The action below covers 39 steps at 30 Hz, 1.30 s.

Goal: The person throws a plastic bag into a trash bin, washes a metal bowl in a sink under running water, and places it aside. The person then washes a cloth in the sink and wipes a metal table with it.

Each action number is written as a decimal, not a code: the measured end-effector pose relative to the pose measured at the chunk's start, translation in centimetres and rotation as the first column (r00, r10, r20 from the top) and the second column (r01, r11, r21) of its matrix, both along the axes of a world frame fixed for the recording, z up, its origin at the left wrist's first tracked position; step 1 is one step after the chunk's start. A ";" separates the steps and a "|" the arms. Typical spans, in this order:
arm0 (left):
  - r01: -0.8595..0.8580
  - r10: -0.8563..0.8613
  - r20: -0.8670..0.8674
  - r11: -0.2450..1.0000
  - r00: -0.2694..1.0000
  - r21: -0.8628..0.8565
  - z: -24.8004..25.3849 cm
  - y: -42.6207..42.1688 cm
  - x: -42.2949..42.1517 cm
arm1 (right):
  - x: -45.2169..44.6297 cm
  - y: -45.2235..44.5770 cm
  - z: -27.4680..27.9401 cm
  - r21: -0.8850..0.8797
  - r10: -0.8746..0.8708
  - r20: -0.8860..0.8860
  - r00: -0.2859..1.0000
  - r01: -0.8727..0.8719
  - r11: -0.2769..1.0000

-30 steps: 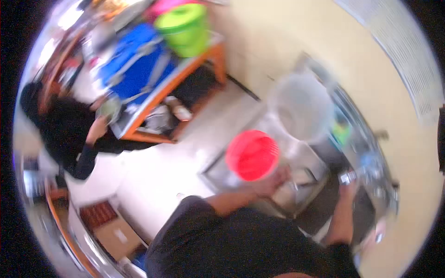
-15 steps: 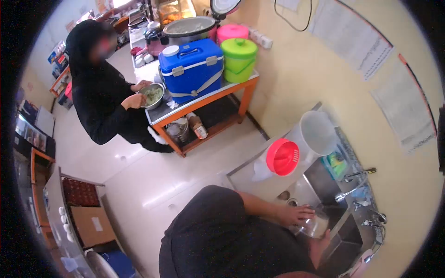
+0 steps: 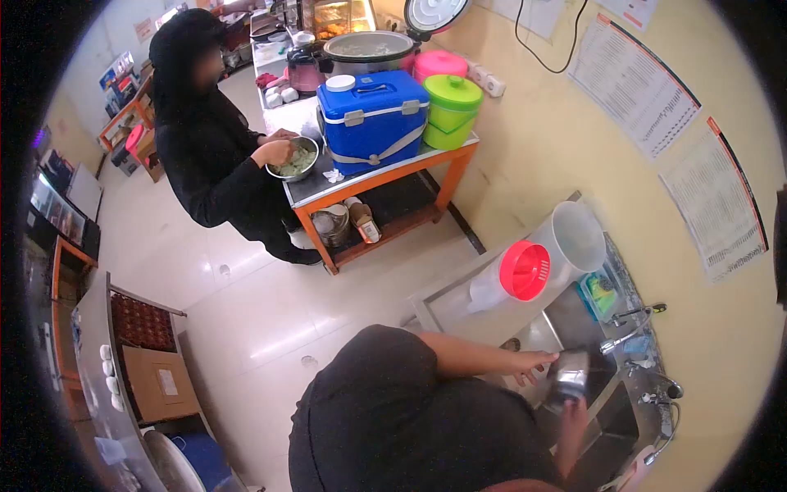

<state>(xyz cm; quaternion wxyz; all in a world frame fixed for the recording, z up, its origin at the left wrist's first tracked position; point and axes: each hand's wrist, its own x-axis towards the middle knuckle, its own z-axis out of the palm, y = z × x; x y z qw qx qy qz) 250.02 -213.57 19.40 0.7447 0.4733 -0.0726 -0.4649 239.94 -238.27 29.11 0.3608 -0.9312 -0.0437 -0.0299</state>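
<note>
Over the sink, a shiny cylindrical container is held tilted, smeared by motion. Whether it is metal or clear plastic I cannot tell. My right hand grips its lower end and is blurred too. Beside the container's upper left edge is my left hand, with fingers stretched out and apart. A white tub with a red strainer-like lid lies past my left hand on the drainboard, next to a large translucent bucket.
Faucets line the wall side, near a sponge in a teal tray. Across the floor, another person in black works in a metal bowl at a table bearing a blue cooler and a green bucket.
The container has turned and risen slightly. My left hand has come off its side, while my right hand still holds it. The view has shifted a little.
</note>
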 end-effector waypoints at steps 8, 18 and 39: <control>-0.067 0.044 -0.209 0.993 0.977 -0.101 -2.1 2.5 -1.3 | -1.1 6.3 -1.6 -0.187 0.232 -0.196 0.953 -0.269 0.945; -0.344 0.344 0.021 0.939 0.939 0.003 -8.4 0.9 -0.5 | -0.8 1.0 -5.2 0.185 0.040 0.055 0.998 -0.049 0.981; -0.619 0.306 0.729 0.759 0.613 0.201 -8.6 5.9 -2.2 | -7.9 -17.4 -31.7 0.764 -0.238 -0.579 0.780 0.621 0.177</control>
